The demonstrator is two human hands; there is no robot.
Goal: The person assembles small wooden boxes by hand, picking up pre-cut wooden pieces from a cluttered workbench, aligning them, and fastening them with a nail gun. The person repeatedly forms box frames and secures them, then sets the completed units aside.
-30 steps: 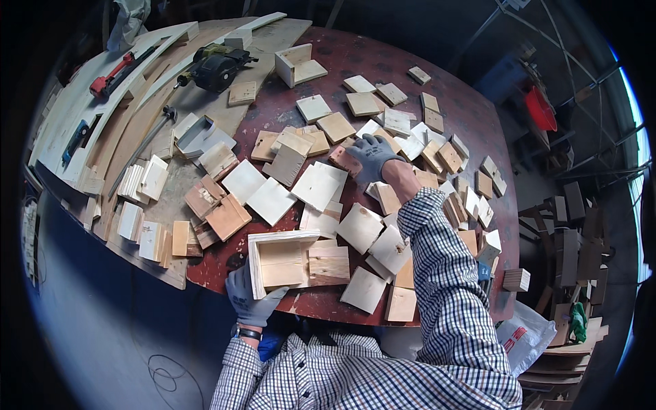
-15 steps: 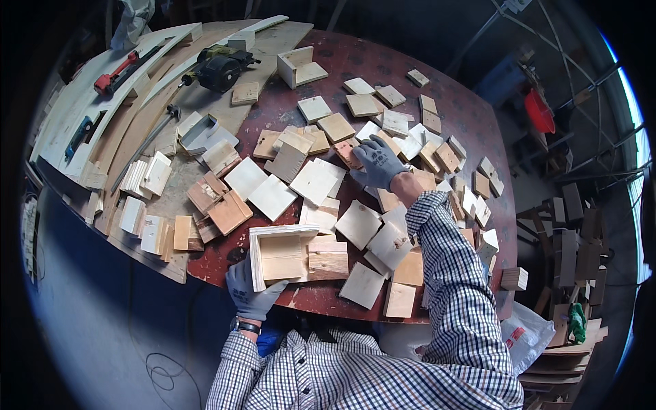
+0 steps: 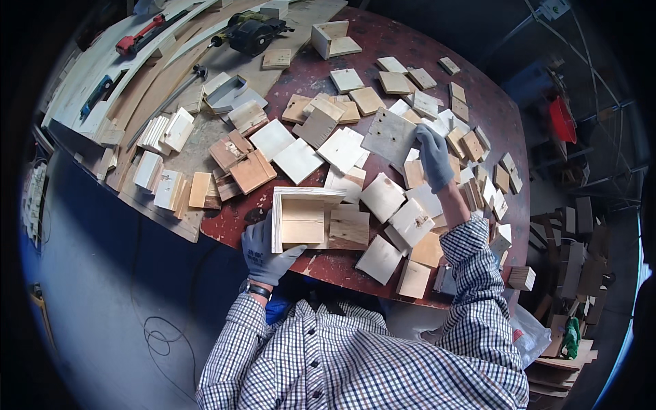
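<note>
Near the table's front edge, my left hand (image 3: 268, 254), in a grey glove, grips the lower left corner of an open wooden box (image 3: 277, 222) made of pale boards. Its thumb lies along the box's front side. Farther right, my gloved right hand (image 3: 434, 158) pinches the right edge of a greyish square board (image 3: 388, 137) with a few dark spots, held tilted above the scattered pieces. Against the box's right side lies a short board (image 3: 348, 229) with rough grain. Loose square boards (image 3: 384, 197) surround both hands, many overlapping.
The red table (image 3: 229, 229) carries many wood pieces. At the back left are a circular saw (image 3: 254, 34), a red tool (image 3: 141, 35), a hammer (image 3: 179, 89) and long planks. An L-shaped wooden piece (image 3: 336, 42) stands at the back. Wood offcuts (image 3: 581, 246) are piled beyond the right edge.
My right hand has gone from reaching down among the boards to holding the greyish board up by its edge. My left hand stays on the box. The whole view has shifted.
</note>
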